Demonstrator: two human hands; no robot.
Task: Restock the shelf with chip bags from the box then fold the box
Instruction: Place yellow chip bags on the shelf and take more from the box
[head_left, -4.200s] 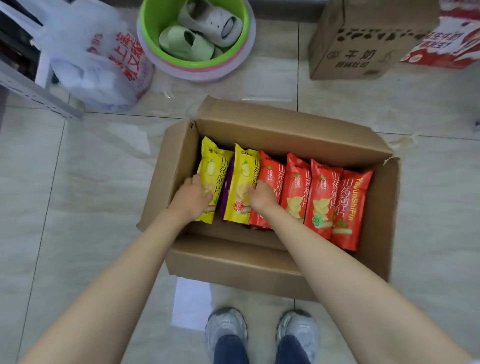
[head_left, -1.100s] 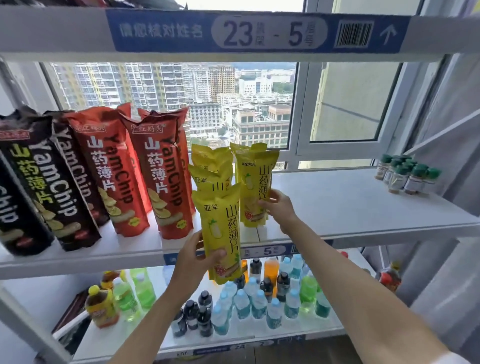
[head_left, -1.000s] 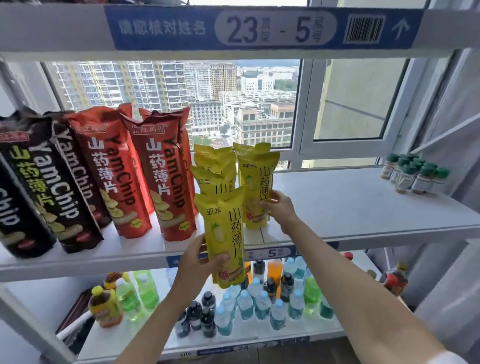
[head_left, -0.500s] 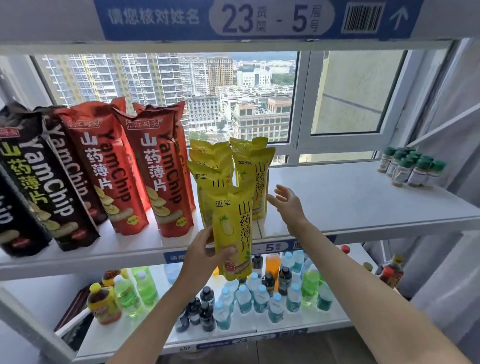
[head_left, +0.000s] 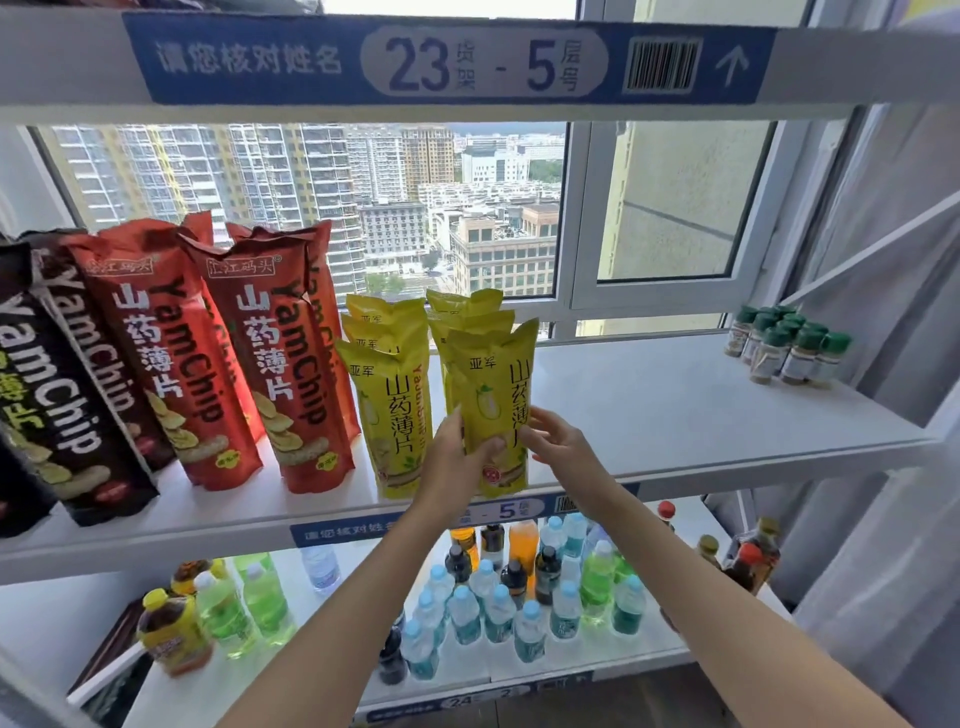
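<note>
A yellow chip bag stands upright at the front of the right yellow row on the white shelf. My left hand grips its lower left side. My right hand touches its right edge with fingers spread. Another row of yellow bags stands just to the left. Tall red chip bags and black chip bags fill the shelf's left part. The box is out of view.
Small green-capped jars stand at the shelf's far right. The lower shelf holds several drink bottles. A window is behind the shelf. The upper shelf's blue label strip runs overhead.
My left hand carried the yellow bag up from below the shelf edge and set it in front of the right yellow row. My right hand let go of that row's bag, then came to the new bag.
</note>
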